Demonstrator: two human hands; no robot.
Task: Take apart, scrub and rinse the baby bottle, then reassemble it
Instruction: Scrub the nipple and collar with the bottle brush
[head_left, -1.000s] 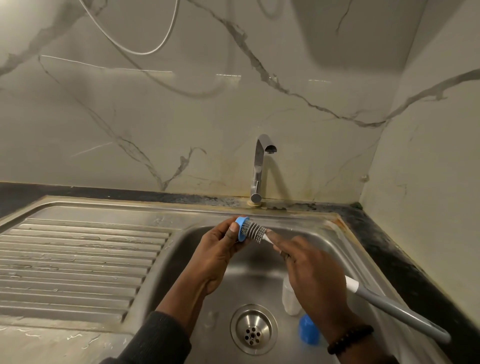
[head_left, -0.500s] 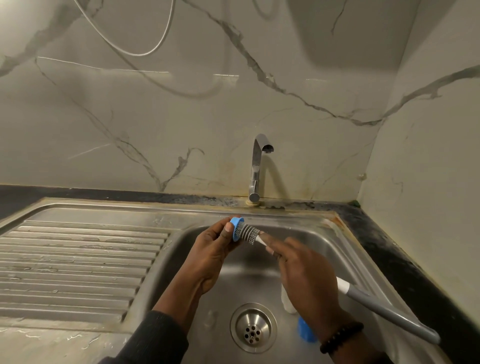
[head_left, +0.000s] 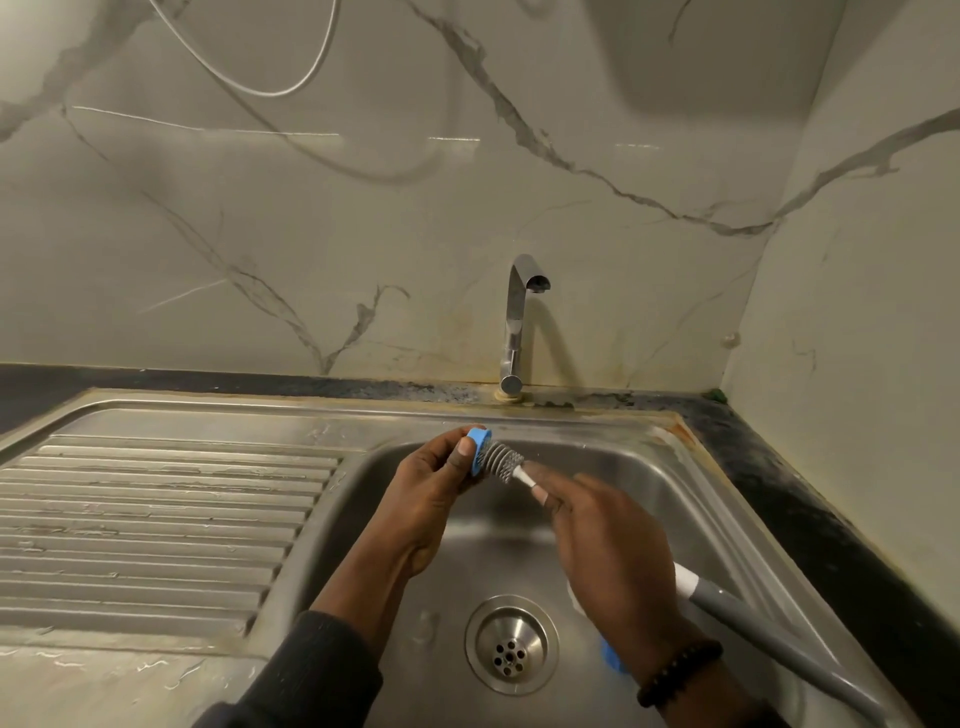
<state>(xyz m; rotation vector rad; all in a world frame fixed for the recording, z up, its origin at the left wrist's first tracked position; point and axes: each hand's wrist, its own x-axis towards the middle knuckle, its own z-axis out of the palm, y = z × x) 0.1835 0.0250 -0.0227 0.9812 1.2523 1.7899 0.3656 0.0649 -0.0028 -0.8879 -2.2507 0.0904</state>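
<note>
Over the sink basin, my left hand (head_left: 426, 491) pinches a small blue bottle ring (head_left: 478, 449) between thumb and fingers. The grey bristle head of a bottle brush (head_left: 503, 463) is pushed against the ring's opening. My right hand (head_left: 605, 540) grips the brush's white and grey handle (head_left: 769, 631), which runs down to the lower right. On the basin floor lies the clear bottle body (head_left: 575, 597), mostly hidden behind my right hand. A blue cap (head_left: 612, 660) beside it peeks out under my right wrist.
The steel sink basin (head_left: 691, 499) has a round drain (head_left: 511, 644) at its bottom. A ribbed draining board (head_left: 156, 525) lies to the left. The tap (head_left: 519, 322) stands at the back with no water running. Marble walls close the back and right.
Both hands with ring and brush drifted slightly left and up in view. The brush head stays at the ring, shifting a little in and out.
</note>
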